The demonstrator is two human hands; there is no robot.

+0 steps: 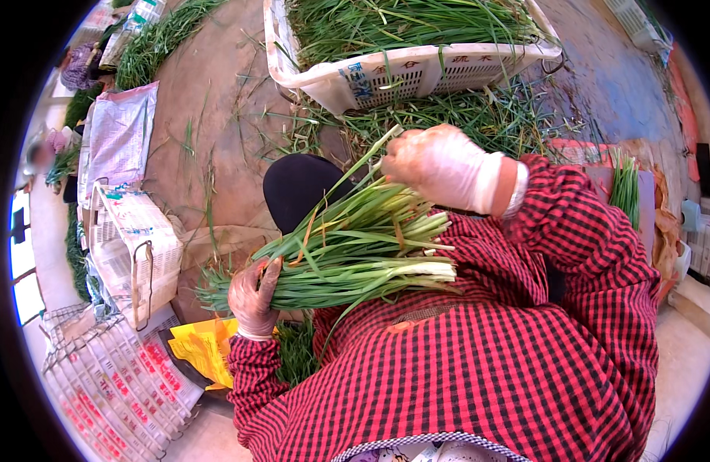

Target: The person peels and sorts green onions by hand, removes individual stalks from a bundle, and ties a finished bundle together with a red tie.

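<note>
Left hand (253, 296) at lower left grips bundle of green chives (355, 254); gloved right hand (439, 165) at centre pinches one stalk (366, 158); white crate (416, 73) at top.

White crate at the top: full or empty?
Full, as far as shown: the white crate holds long green stalks heaped to its rim, some spilling over the front edge onto the ground.
</note>
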